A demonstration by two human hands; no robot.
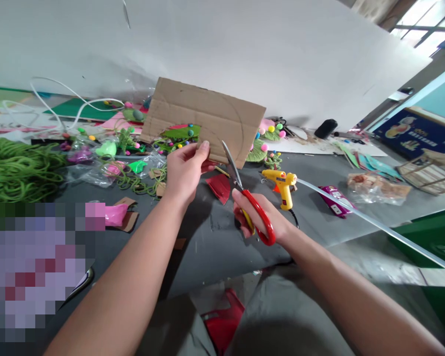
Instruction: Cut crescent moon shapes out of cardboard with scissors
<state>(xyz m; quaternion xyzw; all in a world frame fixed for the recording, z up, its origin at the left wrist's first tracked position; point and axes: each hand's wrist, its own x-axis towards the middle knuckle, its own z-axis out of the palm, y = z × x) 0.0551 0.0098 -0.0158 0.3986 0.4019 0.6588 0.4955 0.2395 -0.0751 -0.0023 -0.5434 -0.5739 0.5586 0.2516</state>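
A brown piece of cardboard [203,106] is held up over the table, with a curved line drawn on it and a notch cut out of its lower edge. My left hand [187,170] pinches it by that edge, thumb in front. In my right hand [257,215] are scissors [259,212] with red and yellow handles, my fingers wrapped through them. Their blades point up at the cardboard's lower edge, close to my left thumb; whether they touch it I cannot tell. Below the cardboard lies a dark red folded piece [219,188].
A yellow hot glue gun [282,185] with a long clear glue stick [371,222] lies to the right. Green yarn [18,168] heaps at the left. A purple packet [335,201], a green bin [430,235] and a pink lump [115,213] are around. Behind stands a white board [222,44].
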